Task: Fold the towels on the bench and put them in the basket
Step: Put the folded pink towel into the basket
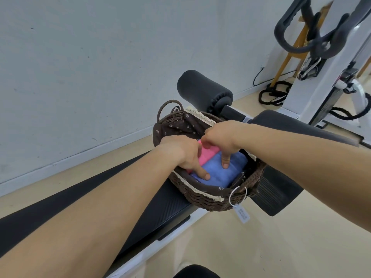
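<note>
A dark brown wicker basket [202, 199] with a flowered cloth lining stands on the black padded bench [100, 197]. Inside it lies a folded blue towel [218, 173]. A folded pink towel [207, 153] sits on its left part, tucked between my hands. My left hand [184, 153] is inside the basket, fingers curled around the pink towel, one fingertip pressing on the blue towel. My right hand [218, 137] reaches in from the right, holding the pink towel's far end, with one finger pointing down onto the blue towel. Both hands hide much of the pink towel.
A black foam roller pad [204, 91] sticks up just behind the basket. A white exercise machine [313, 77] with black handles and cables stands at the right. A grey wall [80, 67] runs along the left. A paper tag [243, 214] hangs from the basket's front.
</note>
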{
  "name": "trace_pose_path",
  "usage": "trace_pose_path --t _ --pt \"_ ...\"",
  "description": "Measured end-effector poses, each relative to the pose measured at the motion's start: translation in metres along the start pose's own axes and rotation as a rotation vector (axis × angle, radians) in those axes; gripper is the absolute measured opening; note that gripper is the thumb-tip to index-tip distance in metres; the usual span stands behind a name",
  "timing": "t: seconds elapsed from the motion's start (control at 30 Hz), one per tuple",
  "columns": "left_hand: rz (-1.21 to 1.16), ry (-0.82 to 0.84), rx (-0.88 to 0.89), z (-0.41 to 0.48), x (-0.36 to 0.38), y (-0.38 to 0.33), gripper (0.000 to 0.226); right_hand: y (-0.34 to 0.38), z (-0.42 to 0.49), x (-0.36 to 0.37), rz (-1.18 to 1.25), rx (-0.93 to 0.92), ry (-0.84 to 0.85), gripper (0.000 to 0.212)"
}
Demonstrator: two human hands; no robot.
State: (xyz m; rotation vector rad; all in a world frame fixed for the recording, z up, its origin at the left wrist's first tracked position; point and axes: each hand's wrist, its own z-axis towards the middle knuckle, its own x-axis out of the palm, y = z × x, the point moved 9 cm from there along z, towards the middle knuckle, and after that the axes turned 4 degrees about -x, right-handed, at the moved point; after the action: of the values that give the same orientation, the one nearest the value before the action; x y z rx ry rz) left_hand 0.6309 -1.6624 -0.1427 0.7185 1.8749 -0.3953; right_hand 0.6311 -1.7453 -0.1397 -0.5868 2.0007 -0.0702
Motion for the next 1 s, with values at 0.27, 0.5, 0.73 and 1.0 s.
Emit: trace_pose_path --t 0.27,0.5,0.73,1.0 --pt "-0.042 -0.096 0.001 -0.017 -0.003 -0.002 0.077 0.008 -0.016 -0.007 0.018 0.084 0.041 0.086" --pt "-0.197 -0.299 -0.017 -0.085 -0.038 0.025 0.036 0.035 -0.060 -0.056 0.183 0.149 -0.189 0.045" --pt "-0.130 -0.320 -0.195 -0.193 -0.026 0.088 0.038 0.111 -0.105 -0.134 0.159 0.090 -0.377 0.035" --pt "-0.187 -0.325 -0.483 -0.319 0.031 0.201 0.048 0.241 -0.090 -0.189 0.129 -0.033 -0.483 0.045"
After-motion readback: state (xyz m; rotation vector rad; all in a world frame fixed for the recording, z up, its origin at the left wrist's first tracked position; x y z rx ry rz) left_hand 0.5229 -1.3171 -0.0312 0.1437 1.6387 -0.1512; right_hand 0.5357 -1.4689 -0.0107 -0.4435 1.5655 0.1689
